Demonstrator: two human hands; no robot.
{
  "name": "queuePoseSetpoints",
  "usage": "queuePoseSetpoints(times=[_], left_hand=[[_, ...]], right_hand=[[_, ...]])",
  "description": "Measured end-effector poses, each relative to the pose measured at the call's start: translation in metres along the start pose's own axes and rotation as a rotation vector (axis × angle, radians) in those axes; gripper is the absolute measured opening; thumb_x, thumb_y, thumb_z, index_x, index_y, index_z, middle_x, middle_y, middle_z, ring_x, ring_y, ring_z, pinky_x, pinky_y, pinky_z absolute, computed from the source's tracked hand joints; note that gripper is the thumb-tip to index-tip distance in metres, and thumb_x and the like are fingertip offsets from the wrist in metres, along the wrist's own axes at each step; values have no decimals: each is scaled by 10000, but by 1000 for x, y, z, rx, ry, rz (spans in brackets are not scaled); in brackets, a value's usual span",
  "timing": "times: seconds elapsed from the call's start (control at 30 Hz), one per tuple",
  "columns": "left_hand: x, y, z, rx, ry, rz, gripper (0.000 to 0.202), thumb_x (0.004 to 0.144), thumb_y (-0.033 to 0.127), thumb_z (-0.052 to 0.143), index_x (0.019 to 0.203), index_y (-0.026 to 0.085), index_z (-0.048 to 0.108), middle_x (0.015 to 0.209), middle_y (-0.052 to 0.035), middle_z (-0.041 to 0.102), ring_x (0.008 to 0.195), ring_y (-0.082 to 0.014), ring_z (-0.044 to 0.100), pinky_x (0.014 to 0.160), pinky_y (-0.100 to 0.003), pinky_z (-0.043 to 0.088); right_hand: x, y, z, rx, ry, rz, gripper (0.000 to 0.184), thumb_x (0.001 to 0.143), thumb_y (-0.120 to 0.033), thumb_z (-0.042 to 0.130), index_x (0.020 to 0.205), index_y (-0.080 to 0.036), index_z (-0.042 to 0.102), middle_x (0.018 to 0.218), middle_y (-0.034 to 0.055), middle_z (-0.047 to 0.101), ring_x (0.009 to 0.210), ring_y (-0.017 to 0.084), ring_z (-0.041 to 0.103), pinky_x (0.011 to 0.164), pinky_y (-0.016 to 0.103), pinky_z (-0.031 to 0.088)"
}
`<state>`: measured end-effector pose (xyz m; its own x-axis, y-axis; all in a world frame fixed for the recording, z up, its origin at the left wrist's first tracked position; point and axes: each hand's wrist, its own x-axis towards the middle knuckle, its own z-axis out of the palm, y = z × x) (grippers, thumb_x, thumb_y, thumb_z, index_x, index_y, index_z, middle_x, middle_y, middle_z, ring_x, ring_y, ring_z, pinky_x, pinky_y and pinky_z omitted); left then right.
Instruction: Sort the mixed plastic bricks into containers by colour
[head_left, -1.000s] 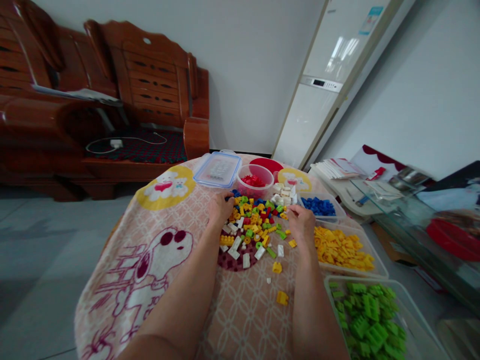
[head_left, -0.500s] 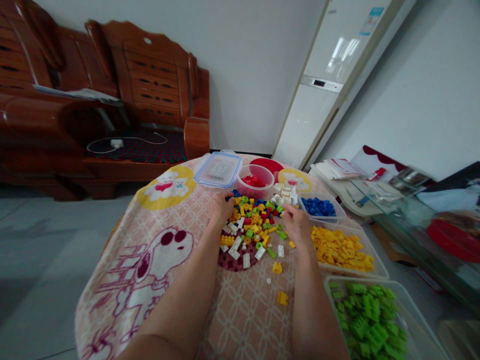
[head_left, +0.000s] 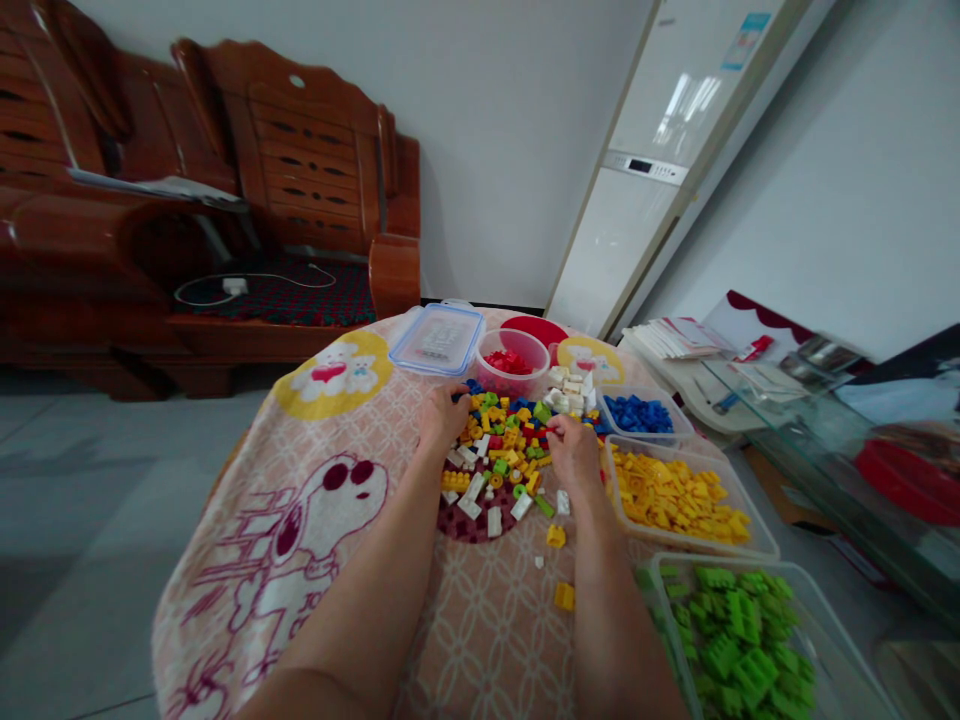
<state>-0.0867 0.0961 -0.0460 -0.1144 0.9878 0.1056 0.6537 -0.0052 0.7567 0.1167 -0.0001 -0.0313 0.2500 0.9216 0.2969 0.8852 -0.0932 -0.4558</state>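
A mixed heap of toy building bricks (head_left: 499, 440) in yellow, white, green, red and blue lies on the cloth between my hands. At its left edge my left hand (head_left: 442, 415) has its fingers curled together; a small dark thing shows at the fingertips, too small to name. My right hand (head_left: 574, 455) reaches over the heap's right side, its fingertips pinched on a red brick (head_left: 551, 431). Just behind the heap stands a round clear tub (head_left: 512, 372) with red bricks inside. A pile of white bricks (head_left: 568, 390) sits to the tub's right.
Along the right stand clear boxes of blue bricks (head_left: 637, 414), yellow bricks (head_left: 679, 500) and green bricks (head_left: 742, 630). A blue-rimmed lid (head_left: 437, 338) and a red lid (head_left: 534, 328) lie at the back. Beyond the table's right edge is a glass-topped table (head_left: 817, 470).
My right hand has moved left over the heap, away from the blue box, and a red brick now shows at its fingertips. My left hand has stayed almost in place.
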Motion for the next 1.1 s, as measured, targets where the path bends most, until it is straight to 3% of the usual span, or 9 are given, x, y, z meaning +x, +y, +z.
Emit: queuePoseSetpoints(times=[0.13, 0.33, 0.57, 0.67, 0.73, 0.8, 0.9, 1.0, 1.1], left_hand=[[0, 0, 0, -5, -11, 24, 335, 862, 275, 541, 1122, 206, 741, 1101, -53, 744, 977, -214, 670, 918, -302, 488], [-1, 2, -1, 6, -2, 1, 335, 859, 285, 548, 1123, 219, 743, 1095, -45, 745, 970, -214, 669, 920, -303, 490], [0, 1, 0, 19, -7, -10, 350, 861, 308, 541, 1140, 228, 736, 1118, -56, 738, 987, -224, 663, 904, -317, 491], [-1, 1, -1, 18, -9, -12, 354, 860, 314, 541, 1145, 226, 733, 1120, -64, 736, 993, -230, 662, 902, -325, 491], [-1, 2, -1, 16, -10, -9, 359, 861, 313, 538, 1149, 220, 731, 1121, -69, 734, 997, -233, 661, 903, -329, 491], [-2, 2, -2, 13, -14, -6, 360, 862, 307, 534, 1150, 214, 730, 1125, -71, 733, 1003, -234, 659, 911, -329, 490], [-3, 3, -4, 11, -16, 4, 351, 865, 294, 534, 1143, 213, 733, 1127, -67, 734, 1014, -233, 657, 924, -326, 486], [-3, 4, -4, 12, -16, 8, 343, 865, 288, 538, 1135, 216, 737, 1126, -63, 736, 1022, -233, 657, 922, -320, 487], [-3, 4, -4, 18, -18, 6, 349, 864, 288, 536, 1141, 215, 736, 1125, -64, 737, 1012, -231, 661, 920, -318, 488]], right_hand=[[3, 6, -6, 141, 68, 28, 168, 764, -206, 546, 815, -203, 706, 787, 55, 734, 745, 195, 669, 726, 278, 482], [8, 21, -8, 353, 152, 116, 211, 712, -267, 505, 777, -202, 695, 694, 37, 711, 669, 195, 667, 649, 282, 505], [5, 19, -17, 524, -114, 257, 169, 641, -263, 560, 724, -186, 686, 603, 29, 688, 562, 210, 664, 560, 314, 543], [6, 4, -17, 834, -9, 186, 312, 695, -329, 611, 937, -160, 712, 891, 97, 758, 827, 254, 724, 723, 368, 588], [8, -5, -16, 1031, 95, 53, 521, 729, -374, 649, 1210, -175, 641, 1236, 142, 680, 1099, 272, 665, 877, 410, 560], [9, -11, -15, 1129, 114, -20, 688, 739, -388, 677, 1383, -205, 517, 1409, 156, 559, 1233, 275, 588, 958, 442, 520], [9, -8, -15, 1108, 110, 37, 686, 740, -385, 667, 1379, -176, 528, 1346, 174, 608, 1182, 280, 622, 946, 456, 524], [10, 6, -19, 910, 153, 128, 501, 742, -381, 619, 1171, -130, 679, 1140, 157, 720, 1020, 277, 691, 872, 423, 557], [11, 23, -26, 658, 226, 150, 395, 751, -355, 562, 1017, -123, 738, 987, 133, 756, 895, 259, 712, 819, 382, 565]])
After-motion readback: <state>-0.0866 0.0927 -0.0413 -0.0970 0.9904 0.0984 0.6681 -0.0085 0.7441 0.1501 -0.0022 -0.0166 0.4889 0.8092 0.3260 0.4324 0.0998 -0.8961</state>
